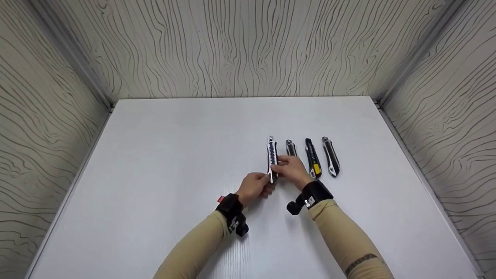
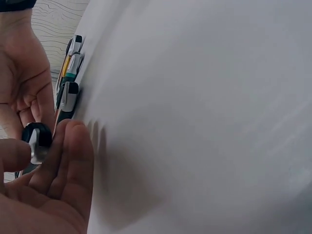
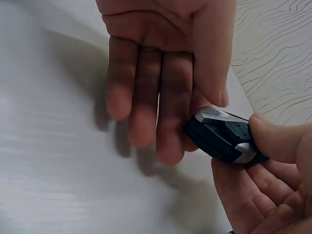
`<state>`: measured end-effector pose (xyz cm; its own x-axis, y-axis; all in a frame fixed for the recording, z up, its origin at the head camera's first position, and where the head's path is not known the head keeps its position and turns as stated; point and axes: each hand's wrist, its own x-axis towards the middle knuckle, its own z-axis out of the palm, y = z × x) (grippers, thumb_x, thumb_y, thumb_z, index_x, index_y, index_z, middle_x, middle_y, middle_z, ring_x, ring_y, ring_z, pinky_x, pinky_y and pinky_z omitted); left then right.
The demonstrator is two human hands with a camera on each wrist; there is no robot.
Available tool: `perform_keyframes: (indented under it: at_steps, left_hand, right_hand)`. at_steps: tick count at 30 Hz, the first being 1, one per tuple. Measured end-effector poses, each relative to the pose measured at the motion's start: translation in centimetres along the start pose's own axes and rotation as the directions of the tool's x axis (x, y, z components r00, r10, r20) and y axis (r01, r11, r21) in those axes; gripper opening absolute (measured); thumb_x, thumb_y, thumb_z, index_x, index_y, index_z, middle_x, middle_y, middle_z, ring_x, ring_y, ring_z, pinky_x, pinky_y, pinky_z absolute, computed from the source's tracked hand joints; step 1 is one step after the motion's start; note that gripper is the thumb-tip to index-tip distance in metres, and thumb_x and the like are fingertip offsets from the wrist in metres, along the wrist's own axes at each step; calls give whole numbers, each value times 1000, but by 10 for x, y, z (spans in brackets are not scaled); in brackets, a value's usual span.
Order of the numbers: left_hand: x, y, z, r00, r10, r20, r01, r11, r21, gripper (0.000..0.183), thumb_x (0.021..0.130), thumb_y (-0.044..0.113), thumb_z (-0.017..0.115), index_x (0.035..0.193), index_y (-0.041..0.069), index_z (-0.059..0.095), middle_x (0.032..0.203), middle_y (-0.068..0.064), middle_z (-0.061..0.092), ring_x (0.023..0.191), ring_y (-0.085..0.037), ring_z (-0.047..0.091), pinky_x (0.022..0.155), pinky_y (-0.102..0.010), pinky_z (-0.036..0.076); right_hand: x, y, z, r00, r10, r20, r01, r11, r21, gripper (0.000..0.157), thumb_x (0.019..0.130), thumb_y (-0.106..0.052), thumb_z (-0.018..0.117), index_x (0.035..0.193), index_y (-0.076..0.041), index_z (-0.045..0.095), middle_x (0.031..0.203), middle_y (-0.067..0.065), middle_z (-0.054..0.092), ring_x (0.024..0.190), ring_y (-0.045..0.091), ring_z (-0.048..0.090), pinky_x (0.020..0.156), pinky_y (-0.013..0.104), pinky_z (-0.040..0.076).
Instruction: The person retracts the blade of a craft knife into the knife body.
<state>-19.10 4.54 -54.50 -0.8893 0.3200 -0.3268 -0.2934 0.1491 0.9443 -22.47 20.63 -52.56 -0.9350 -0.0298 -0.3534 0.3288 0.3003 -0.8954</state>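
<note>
Both hands hold one silver-and-black utility knife, its narrow tip pointing away from the person. My left hand pinches the near end between thumb and fingers. My right hand grips the right side, thumb on the upper face and index finger at the edge; its other fingers extend, as the right wrist view shows. That view has the knife's butt end close up between the two hands. Seen from the left wrist, the dark end lies by the left thumb. No blade is visible.
Right of the held knife, a similar utility knife lies partly hidden by the right hand. Beyond it lie a black-and-yellow utility knife and another silver-and-black one. The white table is bordered by wood-patterned panels.
</note>
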Motion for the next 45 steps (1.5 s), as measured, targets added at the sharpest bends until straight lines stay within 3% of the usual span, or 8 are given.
perform_keyframes:
  at_steps: [8,15,21,30,37,41,45]
  left_hand:
    - [-4,-2,-13,1000,-10,-24,10,1000,-23,29,98,12,46,110,-8,63,99,-22,73,68,-12,64,64,-27,57]
    - [-5,-6,-21,999,-24,-38,21,997,-74,31,99,13,46,112,-11,61,97,-20,73,67,-12,64,63,-25,56]
    - [-7,-7,-23,999,-22,-31,20,997,-78,32,100,14,45,113,-11,60,99,-20,72,69,-12,64,64,-26,55]
    - [-8,-9,-27,999,-20,-33,16,994,-105,32,100,12,44,115,-12,59,101,-23,71,69,-12,63,63,-24,54]
    - [-7,-9,-30,999,-7,-50,2,995,-98,32,101,13,45,114,-12,60,96,-19,72,69,-12,63,64,-26,54]
    - [-8,-9,-33,998,0,-59,-4,997,-82,33,102,15,44,115,-11,59,100,-21,72,71,-11,64,67,-28,56]
    - [-9,-8,-37,998,2,-66,-6,997,-73,33,102,15,44,117,-11,58,102,-23,71,71,-11,63,65,-28,56]
  right_hand:
    - [3,7,-3,999,-3,-54,-3,994,-111,52,88,-15,71,133,4,54,120,23,67,90,15,67,75,23,54]
    - [3,6,-3,995,-33,-95,9,970,-242,46,86,-17,73,126,3,61,111,21,71,82,15,67,67,21,50]
    - [2,4,-3,990,-63,-126,13,932,-362,44,86,-21,73,123,0,64,107,19,72,76,17,66,64,23,49]
    - [2,2,-3,979,-95,-178,-4,872,-489,43,85,-26,75,120,-3,67,104,14,73,88,25,66,77,34,50]
    - [4,4,-1,970,-147,-196,-1,797,-604,41,86,-28,72,116,0,68,109,17,72,97,31,67,85,44,52]
    - [5,5,0,964,-175,-198,15,783,-622,41,87,-26,71,117,0,68,110,18,71,98,32,67,85,45,53]
    - [5,6,-2,958,-208,-199,34,767,-641,35,86,-25,72,110,0,71,101,16,73,89,30,67,81,46,52]
